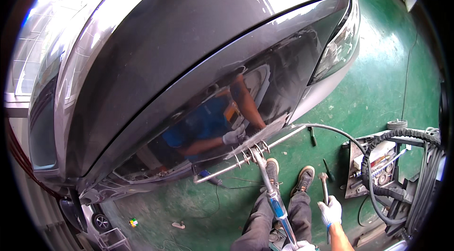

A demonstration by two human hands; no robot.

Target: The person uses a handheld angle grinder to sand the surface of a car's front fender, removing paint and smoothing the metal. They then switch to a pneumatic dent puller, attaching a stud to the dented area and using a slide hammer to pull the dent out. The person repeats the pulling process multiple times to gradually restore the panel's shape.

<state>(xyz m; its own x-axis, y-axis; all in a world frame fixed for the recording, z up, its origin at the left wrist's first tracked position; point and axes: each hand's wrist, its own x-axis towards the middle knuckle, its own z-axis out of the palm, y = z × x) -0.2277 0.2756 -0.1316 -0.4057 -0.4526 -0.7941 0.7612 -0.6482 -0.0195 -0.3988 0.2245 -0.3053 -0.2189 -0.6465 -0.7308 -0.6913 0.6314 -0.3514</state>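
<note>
My right hand [329, 211], in a white glove, is closed around the shaft of a hammer [324, 185] with its metal head up. At the lower edge, my left hand [299, 246], also gloved and partly cut off, grips the end of a dent puller [278, 207], a metal rod with a blue section. The puller's far end meets a long metal bar [222, 172] beside the car's dark fender [222, 123]. Several metal rings [246, 157] sit around the bar, next to a bare, sanded patch [265, 133] on the fender.
A headlight [336, 50] and hood [175, 24] lie ahead. On the green floor [388, 76], a cart with thick black cables [418, 156] and an open tool tray [376, 168] stand at right. A screwdriver [328, 170] lies near my shoes [302, 179].
</note>
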